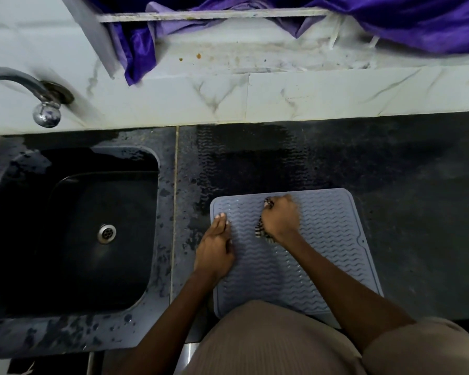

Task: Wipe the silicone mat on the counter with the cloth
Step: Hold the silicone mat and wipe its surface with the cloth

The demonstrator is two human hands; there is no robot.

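Observation:
A grey-blue silicone mat with a wavy ribbed surface lies flat on the dark counter, close to the front edge. My right hand is closed in a fist on a crumpled dark-and-light patterned cloth, pressed onto the mat's upper middle; only bits of the cloth show at the fist's left side. My left hand rests flat on the mat's left edge with its fingers together, pointing away from me.
A dark sink with a metal drain lies to the left, a tap above it. The black counter behind the mat is wet, with a wavy imprint. Purple fabric hangs over the white tiled ledge at the back.

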